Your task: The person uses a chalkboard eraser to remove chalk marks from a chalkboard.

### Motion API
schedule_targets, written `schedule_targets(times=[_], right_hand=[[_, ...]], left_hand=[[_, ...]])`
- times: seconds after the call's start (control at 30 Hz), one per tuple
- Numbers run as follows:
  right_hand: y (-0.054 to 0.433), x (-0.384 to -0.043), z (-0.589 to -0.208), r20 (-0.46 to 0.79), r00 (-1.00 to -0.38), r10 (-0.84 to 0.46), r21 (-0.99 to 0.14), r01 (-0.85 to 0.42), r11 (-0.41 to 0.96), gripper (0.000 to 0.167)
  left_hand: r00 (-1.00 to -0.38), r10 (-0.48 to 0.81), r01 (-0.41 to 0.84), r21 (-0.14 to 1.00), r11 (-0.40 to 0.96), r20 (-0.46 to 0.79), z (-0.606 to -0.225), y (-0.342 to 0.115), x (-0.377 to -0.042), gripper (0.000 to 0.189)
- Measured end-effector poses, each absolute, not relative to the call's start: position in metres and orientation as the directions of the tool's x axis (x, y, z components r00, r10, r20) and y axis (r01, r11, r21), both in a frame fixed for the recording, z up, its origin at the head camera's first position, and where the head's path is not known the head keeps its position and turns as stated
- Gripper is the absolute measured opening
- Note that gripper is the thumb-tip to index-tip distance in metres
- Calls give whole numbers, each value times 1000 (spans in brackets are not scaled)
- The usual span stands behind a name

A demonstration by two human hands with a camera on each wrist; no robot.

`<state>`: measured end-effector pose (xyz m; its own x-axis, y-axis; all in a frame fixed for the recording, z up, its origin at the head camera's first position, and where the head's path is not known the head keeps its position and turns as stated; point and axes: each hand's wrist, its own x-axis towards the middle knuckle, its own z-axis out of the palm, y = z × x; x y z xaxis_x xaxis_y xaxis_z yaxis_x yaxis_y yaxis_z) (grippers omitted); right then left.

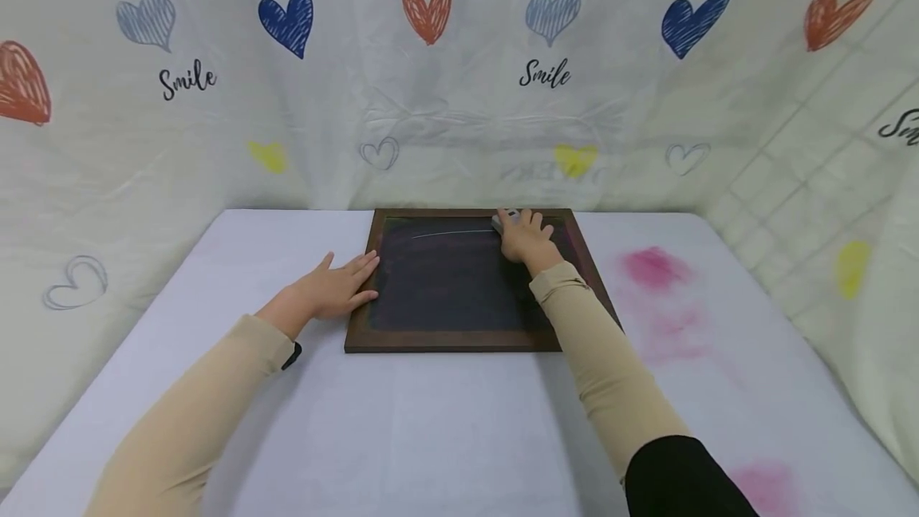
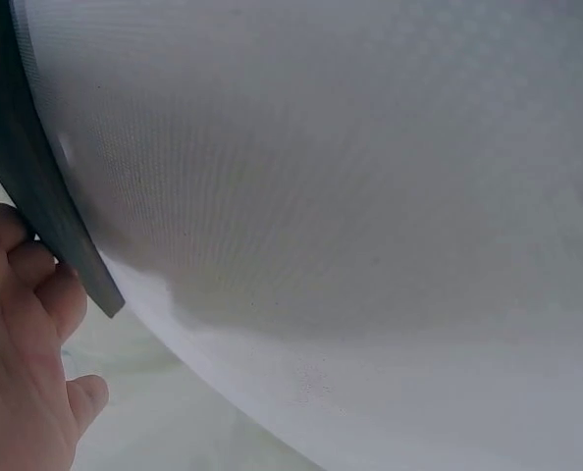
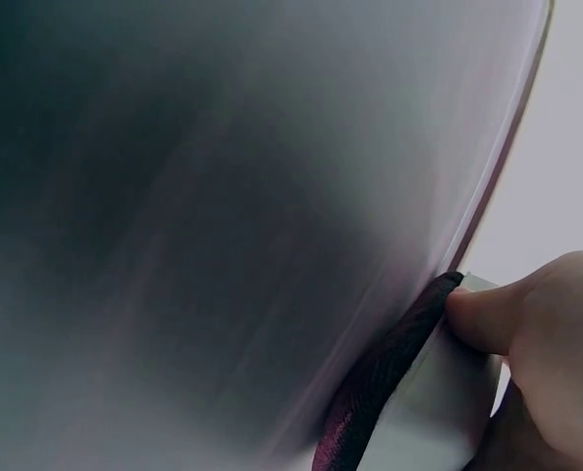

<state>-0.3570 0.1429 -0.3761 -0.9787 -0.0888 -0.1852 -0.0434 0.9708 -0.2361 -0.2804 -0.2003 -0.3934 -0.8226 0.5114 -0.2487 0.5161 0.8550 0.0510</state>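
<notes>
A chalkboard (image 1: 445,286) in a brown wooden frame lies flat on the table. A thin white line (image 1: 452,233) runs across its upper part. My left hand (image 1: 332,287) rests on the frame's left side with its fingers spread. Near the board's upper right, my right hand (image 1: 527,238) grips a chalkboard eraser (image 3: 424,402), largely covered by the fingers in the head view. In the right wrist view the eraser has a grey body and a dark felt pad, which touches the board's surface. Faint pale streaks show on the board there.
A white cloth (image 1: 459,421) covers the table, with pink smudges (image 1: 655,268) to the right of the board. Behind the table hangs a pale curtain (image 1: 474,86) printed with hearts and the word "Smile".
</notes>
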Motion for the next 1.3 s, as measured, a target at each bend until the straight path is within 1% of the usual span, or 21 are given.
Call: schedule_targets(times=[0.13,0.33,0.47,0.57,0.8,1.03,1.3], right_hand=[[134,-358,-378,-169,-979,-114,-226,-74,971,62],[115,-361,-379,-184,-973,-136,-221,-94,971,61],[99,-370,-383,-196,-968,-158,-205,-117,972,63],[87,-371,-383,-180,-967,-182,-195,-146,970,63],[61,-355,-377,-184,-957,-226,-173,-195,965,62],[33,-355,-380,-210,-949,-236,-144,-209,967,64],[-7,-329,-366,-200,-916,-347,-116,-330,937,60]], left_hand=[[-824,505,511,48,858,-256,-393,-199,-280,75],[-829,492,500,41,865,-265,-393,-199,-279,75],[-835,476,488,31,872,-276,-391,-198,-279,75],[-835,478,489,33,872,-272,-391,-197,-279,75],[-829,484,498,23,867,-282,-388,-194,-278,75],[-832,480,497,11,867,-279,-387,-193,-275,74],[-834,477,498,-5,867,-276,-387,-191,-274,73]])
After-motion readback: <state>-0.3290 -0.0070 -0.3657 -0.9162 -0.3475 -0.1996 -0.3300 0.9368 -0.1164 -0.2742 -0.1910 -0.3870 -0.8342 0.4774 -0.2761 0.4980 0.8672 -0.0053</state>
